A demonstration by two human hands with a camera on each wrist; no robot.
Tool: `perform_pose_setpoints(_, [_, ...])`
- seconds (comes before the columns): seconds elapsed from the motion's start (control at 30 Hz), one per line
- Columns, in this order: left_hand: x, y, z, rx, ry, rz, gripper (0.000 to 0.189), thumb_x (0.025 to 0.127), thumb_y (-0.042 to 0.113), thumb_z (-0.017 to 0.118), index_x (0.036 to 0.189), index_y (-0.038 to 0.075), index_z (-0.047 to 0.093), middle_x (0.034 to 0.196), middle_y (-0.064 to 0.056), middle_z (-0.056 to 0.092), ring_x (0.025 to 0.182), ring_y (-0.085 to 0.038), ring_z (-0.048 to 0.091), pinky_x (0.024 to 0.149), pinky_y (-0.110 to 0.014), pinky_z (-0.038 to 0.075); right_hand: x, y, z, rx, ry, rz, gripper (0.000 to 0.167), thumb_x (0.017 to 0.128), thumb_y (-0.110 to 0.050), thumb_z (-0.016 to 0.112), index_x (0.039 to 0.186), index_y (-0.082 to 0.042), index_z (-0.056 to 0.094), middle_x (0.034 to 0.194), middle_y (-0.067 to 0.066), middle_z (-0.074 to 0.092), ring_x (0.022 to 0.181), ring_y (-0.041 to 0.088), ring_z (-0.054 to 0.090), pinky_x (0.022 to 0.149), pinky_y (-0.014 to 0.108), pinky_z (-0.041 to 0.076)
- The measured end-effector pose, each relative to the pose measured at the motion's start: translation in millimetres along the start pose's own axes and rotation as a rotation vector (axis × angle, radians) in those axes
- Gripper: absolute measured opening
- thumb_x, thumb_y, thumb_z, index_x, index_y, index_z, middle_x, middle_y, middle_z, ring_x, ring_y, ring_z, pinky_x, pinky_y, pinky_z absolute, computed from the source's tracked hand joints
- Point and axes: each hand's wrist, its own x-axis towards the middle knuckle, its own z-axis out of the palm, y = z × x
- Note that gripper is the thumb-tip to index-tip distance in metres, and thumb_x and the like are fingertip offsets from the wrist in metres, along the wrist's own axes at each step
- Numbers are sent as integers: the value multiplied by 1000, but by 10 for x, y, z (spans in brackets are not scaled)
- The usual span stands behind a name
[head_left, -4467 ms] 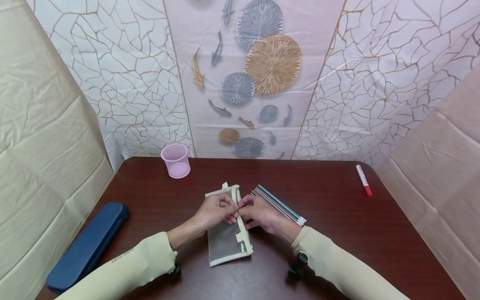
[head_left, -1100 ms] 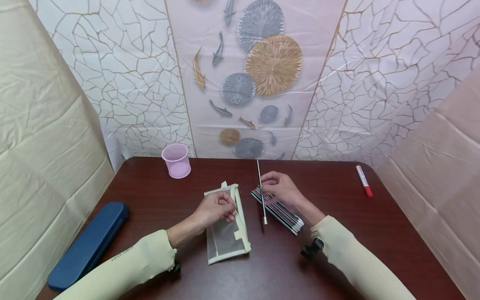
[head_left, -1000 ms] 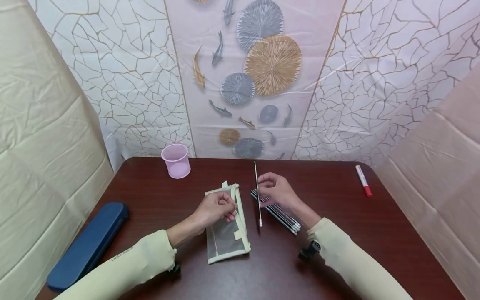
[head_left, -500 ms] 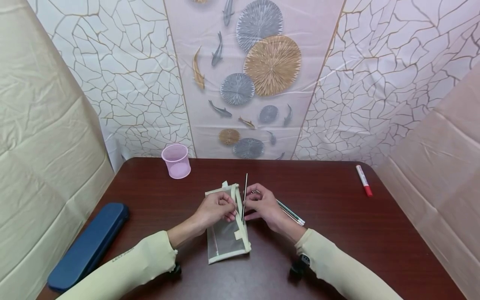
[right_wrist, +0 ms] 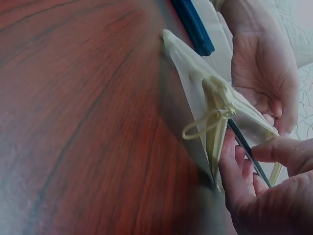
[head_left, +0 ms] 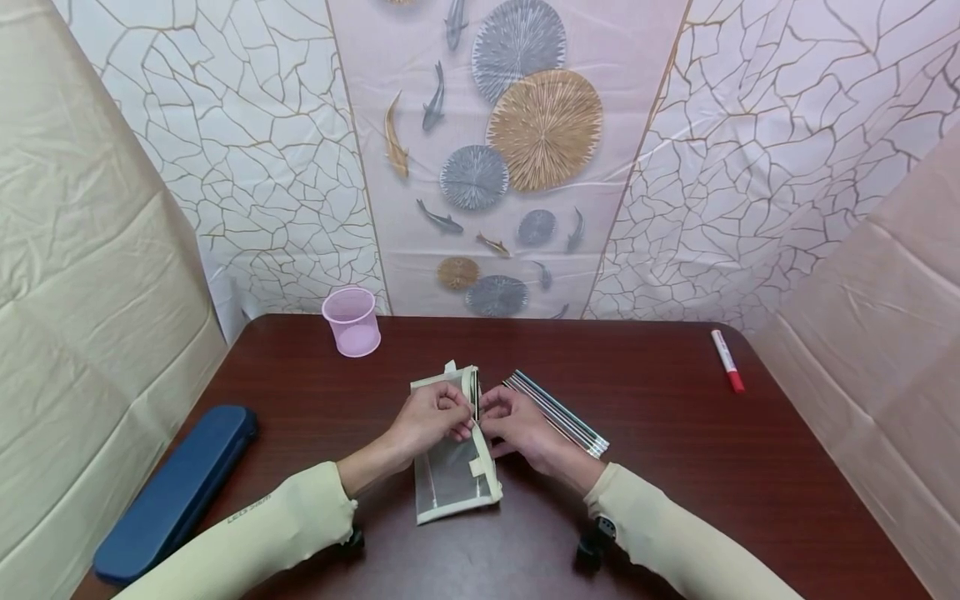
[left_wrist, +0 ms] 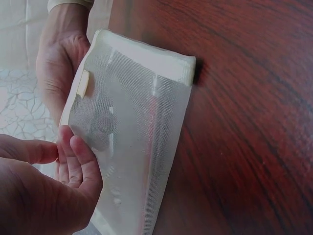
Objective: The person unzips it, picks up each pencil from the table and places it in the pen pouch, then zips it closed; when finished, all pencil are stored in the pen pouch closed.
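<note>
Cream-trimmed pouch (head_left: 453, 482), red-brown wood-grained table (head_left: 675, 408)

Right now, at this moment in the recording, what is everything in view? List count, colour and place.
mesh pouch: one, see-through with cream edging, mid-table between the hands
held pencil: one, dark, at the pouch opening
pencil inside: at least one, reddish, behind the mesh
loose pencils: several, mixed stripes, exact count unclear, beside the right hand
cup: one, pink, far left of table
case: one, blue, left edge
marker: one, white and red, far right
table: one, dark red-brown, under everything
backdrop: patterned white and pink, behind table
side cloths: two, beige, left and right
left hand: one, bare, gripping pouch edge
right hand: one, bare, pinching pencil
sleeves: two, cream, on the arms
</note>
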Motion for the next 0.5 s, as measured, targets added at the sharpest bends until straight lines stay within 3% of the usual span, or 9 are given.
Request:
perform_pose_setpoints(0.23, [-9,10,9,4,-1,-7,9,94,1,62,102,-3,62,75,-5,73,67,-13,72,64,-24,62,11,-35,-14,-52,-40,18,36,90,3,65,126,3,59,99,11,70,80,16,70,62,33,64])
perform_pose_setpoints(0.5, [-20,25,1,15,3,-9,9,96,4,64,102,-2,62,75,-5,73,67,-12,71,65,-26,63,-2,-101,-108,-54,-49,-28,38,92,1,68,127,8,57,99,14,72,81,19,72,67,39,67])
